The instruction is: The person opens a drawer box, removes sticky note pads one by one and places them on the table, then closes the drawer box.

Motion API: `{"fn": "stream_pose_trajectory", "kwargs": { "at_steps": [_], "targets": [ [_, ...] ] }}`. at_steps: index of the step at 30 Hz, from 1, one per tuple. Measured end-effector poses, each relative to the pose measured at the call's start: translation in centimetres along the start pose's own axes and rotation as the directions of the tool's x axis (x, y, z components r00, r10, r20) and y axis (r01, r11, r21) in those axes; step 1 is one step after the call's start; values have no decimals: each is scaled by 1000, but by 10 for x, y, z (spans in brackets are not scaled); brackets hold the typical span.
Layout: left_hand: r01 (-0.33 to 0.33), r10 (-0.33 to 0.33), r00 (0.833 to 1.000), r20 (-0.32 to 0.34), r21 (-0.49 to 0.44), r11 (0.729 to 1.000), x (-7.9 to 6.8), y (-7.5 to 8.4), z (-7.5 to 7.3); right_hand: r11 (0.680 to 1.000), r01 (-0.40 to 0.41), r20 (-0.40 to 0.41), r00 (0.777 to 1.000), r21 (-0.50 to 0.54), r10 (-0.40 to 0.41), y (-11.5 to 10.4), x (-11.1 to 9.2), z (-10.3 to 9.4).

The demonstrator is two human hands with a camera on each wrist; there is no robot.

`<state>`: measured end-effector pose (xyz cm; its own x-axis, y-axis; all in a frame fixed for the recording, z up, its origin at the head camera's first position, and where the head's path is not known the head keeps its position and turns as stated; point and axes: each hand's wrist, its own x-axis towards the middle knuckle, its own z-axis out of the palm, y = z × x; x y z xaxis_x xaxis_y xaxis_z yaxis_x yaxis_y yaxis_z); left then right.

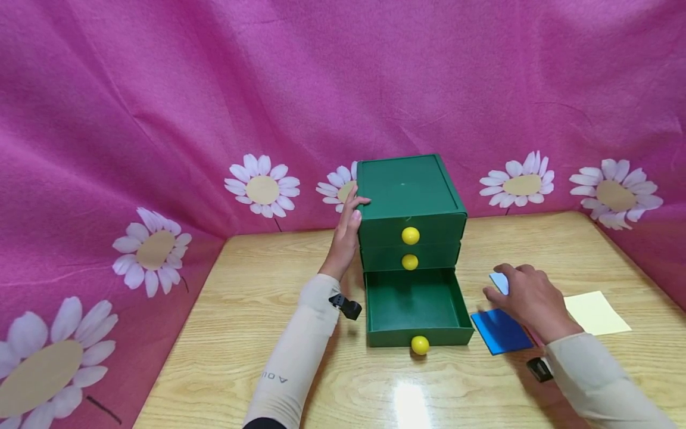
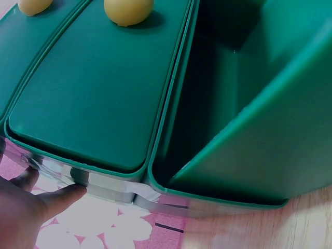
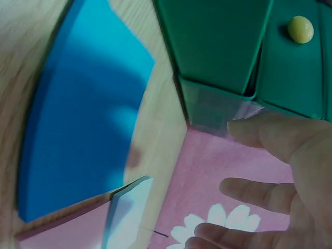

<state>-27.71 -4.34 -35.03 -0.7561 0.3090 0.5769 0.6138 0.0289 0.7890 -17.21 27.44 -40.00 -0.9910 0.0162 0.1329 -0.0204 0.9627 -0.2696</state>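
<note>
A green drawer cabinet (image 1: 407, 185) has its bottom drawer (image 1: 418, 336) pulled out, with nothing lying inside it; the two drawers above are closed. My left hand (image 1: 341, 244) rests against the cabinet's left side, fingertips at the top edge. Over the sticky-note pads on the right, my right hand (image 1: 536, 301) hovers with loosely bent fingers and holds nothing. Below its fingers lies a blue pad (image 1: 495, 330). A light blue pad (image 1: 498, 282) is partly hidden behind the fingers. In the right wrist view, a pink pad (image 3: 72, 231) shows beside the blue one.
A pale yellow pad (image 1: 597, 313) lies right of my right hand. Round yellow knobs (image 1: 420, 345) stick out from the drawer fronts. Behind the wooden table (image 1: 214, 357) hangs a pink cloth (image 1: 402, 77) printed with daisies.
</note>
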Motion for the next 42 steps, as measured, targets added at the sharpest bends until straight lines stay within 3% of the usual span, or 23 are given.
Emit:
{"fn": "stream_pose_trajectory", "kwargs": {
  "at_steps": [18,29,42],
  "targets": [
    [5,-5,1000,-5,7,1000,0,-1,1,996,77,1,997,33,-77,-44,-22,-18],
    [20,-20,1000,-7,5,1000,1,0,1,984,175,-40,984,18,-174,-67,-40,-18],
    [27,-27,1000,-4,-7,1000,1,0,2,973,229,-57,972,12,-228,-88,-61,-6]
  ]
}}
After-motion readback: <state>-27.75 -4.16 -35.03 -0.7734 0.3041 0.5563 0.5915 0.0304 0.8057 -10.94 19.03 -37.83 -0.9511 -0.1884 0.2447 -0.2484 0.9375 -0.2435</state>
